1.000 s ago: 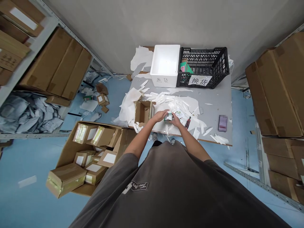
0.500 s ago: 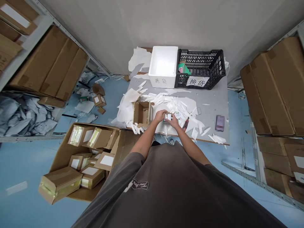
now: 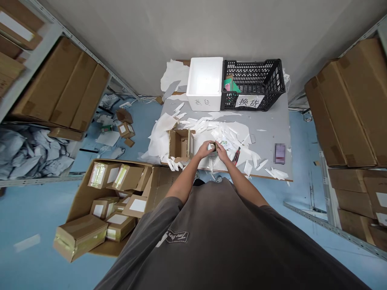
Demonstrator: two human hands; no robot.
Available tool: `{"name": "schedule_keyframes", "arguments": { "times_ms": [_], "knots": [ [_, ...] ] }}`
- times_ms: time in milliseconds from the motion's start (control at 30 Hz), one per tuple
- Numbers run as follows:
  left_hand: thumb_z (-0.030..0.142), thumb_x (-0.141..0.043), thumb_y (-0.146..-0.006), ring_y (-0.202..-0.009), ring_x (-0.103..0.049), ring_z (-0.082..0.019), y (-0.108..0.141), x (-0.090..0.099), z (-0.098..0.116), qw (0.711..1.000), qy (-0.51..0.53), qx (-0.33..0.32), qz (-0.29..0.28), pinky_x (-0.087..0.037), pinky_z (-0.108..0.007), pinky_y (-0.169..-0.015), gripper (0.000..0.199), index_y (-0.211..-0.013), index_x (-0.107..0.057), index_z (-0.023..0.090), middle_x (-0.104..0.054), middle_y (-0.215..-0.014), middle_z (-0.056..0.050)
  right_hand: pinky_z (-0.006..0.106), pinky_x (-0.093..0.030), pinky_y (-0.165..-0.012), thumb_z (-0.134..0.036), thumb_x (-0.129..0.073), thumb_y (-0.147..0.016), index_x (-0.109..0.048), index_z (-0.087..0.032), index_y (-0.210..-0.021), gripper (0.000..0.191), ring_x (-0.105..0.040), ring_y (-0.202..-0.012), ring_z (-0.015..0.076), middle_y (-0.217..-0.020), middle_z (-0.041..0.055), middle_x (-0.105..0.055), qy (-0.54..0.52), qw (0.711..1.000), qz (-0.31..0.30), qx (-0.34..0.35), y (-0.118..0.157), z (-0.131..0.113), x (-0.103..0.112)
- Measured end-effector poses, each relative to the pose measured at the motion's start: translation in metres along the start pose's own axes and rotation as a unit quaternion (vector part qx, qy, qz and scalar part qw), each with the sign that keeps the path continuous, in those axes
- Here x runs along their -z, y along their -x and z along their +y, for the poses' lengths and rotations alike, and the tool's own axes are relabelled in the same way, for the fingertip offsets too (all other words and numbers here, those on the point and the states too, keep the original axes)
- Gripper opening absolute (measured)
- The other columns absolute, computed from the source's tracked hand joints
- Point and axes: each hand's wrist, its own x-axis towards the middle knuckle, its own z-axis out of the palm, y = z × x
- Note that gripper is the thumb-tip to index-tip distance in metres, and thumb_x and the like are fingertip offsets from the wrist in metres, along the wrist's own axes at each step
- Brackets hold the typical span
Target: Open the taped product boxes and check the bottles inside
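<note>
My left hand (image 3: pixel 204 149) and my right hand (image 3: pixel 222 152) meet over the grey table top (image 3: pixel 266 125), both gripping a small box (image 3: pixel 213 146). The fingers hide most of it, and only a bit of brown card shows. To the left of my left hand stands an open cardboard box (image 3: pixel 180 145). Beyond my right hand lies a heap of white paper scraps (image 3: pixel 232 139), and a red and black utility knife (image 3: pixel 236 156) rests near my right wrist.
A white foam box (image 3: pixel 204 83) and a black plastic crate (image 3: pixel 252 85) with a paper label stand at the table's far edge. A pixelated object (image 3: pixel 279 153) lies at the right. A carton of small boxes (image 3: pixel 113 197) sits on the floor at left, beside shelves of cartons.
The small box has turned between my hands, and its white face no longer shows. My hands have closed in around it, and the view has shifted slightly.
</note>
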Motion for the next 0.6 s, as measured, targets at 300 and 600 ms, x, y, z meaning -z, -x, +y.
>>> {"name": "schedule_keyframes", "arguments": {
  "times_ms": [300,600],
  "knots": [
    [0.009,-0.048,-0.084,-0.146,-0.062,-0.026,-0.001,0.023,-0.017,0.994,0.085,0.065,-0.011,-0.051,-0.044,-0.123,0.068,-0.146,-0.071,0.018,-0.065,-0.159,-0.012,0.056,-0.054,-0.118,-0.021,-0.067,-0.073,-0.051,-0.025,-0.165,0.094,-0.064,-0.140,0.0367,-0.163,0.0108,-0.060,0.066,0.997,-0.040,0.032,0.016,0.003,0.004],
    [0.015,-0.082,-0.071,-0.156,-0.051,-0.035,0.014,-0.003,-0.026,0.998,0.030,-0.040,-0.036,-0.047,-0.048,-0.126,0.105,-0.166,-0.039,0.015,-0.045,-0.170,-0.023,0.050,-0.061,-0.108,-0.025,-0.067,-0.077,-0.055,-0.024,-0.160,0.084,-0.063,-0.141,0.0351,-0.161,0.0121,-0.059,0.060,0.997,-0.036,0.033,0.010,-0.004,0.010]
  ]
}}
